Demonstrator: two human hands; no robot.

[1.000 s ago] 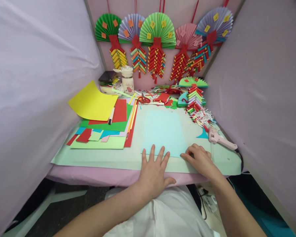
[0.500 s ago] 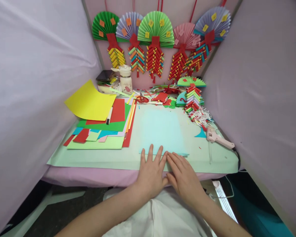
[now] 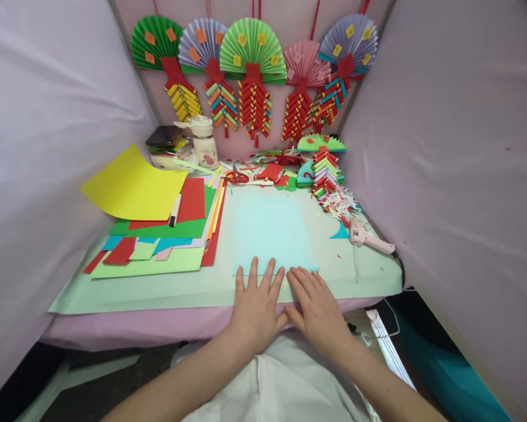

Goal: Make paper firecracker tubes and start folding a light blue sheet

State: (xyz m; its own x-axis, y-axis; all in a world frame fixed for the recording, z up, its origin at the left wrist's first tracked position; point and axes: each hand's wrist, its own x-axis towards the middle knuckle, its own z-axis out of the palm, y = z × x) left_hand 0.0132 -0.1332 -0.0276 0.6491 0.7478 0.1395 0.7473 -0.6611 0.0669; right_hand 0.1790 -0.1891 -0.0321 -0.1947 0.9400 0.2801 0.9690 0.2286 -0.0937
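Note:
A pale blue sheet of paper (image 3: 272, 228) lies flat on the light green table top (image 3: 157, 293), its near edge close to the table's front. My left hand (image 3: 257, 305) rests with fingers spread, their tips on that near edge. Beside it my right hand (image 3: 313, 302) lies flat, its fingers close together and stretched out over the edge's right part. The two thumbs meet or nearly meet. Neither hand grips anything. A narrow fold seems to run along the near edge, partly covered by my fingers.
Left of the sheet lies a stack of coloured paper (image 3: 157, 234) topped by a curled yellow sheet (image 3: 135, 187). Red scissors (image 3: 237, 176) and paper scraps lie behind. A pink glue gun (image 3: 369, 237) and white shreds (image 3: 340, 202) are at right. Paper fans (image 3: 252, 50) hang at the back.
The view has shifted a little, so everything sits further left. My right hand's fingers have slid slightly rightward along the near edge, and the edge's right end looks flatter.

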